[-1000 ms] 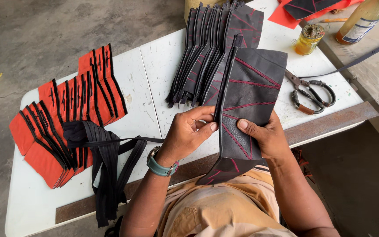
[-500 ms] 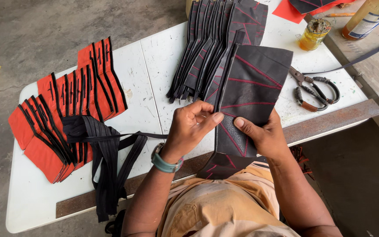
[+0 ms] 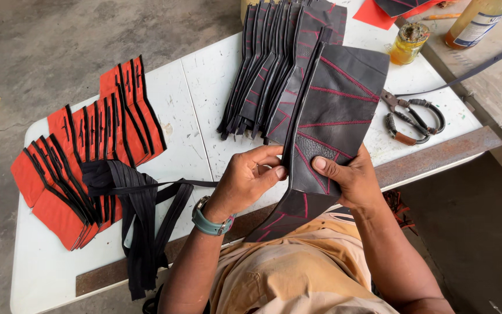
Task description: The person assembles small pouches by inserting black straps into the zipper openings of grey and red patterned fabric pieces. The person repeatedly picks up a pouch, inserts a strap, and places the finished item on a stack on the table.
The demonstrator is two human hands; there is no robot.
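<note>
Between the earlier frames and now, both hands have shifted on the piece: the left hand (image 3: 250,179) has slid its fingers up along the zipper edge, and the right hand (image 3: 348,177) has drawn closer, its thumb now lying flat on the panel face.

From the head camera, the dark grey leather panel with red stitched lines and a black zipper down its left edge (image 3: 335,110) is held up off the table, tilted, its lower end hanging down toward the person's lap. The left hand pinches the zipper edge between thumb and fingertips, closed on it; a teal wristwatch (image 3: 209,218) sits on that wrist. The right hand clasps the panel's lower right part, thumb on top and fingers hidden behind.

Behind the held panel, a fanned row of matching dark stitched leather panels (image 3: 274,64) lies on the white folding table (image 3: 198,87). To the left lies a fanned stack of orange fabric pieces with black zippers (image 3: 82,157), and a bundle of loose black zipper tape (image 3: 140,215) overlaps its near edge and trails over the table's front. To the right of the held panel lie metal pliers with wrapped handles (image 3: 411,116). A small glass jar of amber liquid (image 3: 408,43) stands at the far right, near a plastic bottle (image 3: 477,20). A rusty flat metal bar (image 3: 437,156) runs along the table's front edge.
</note>
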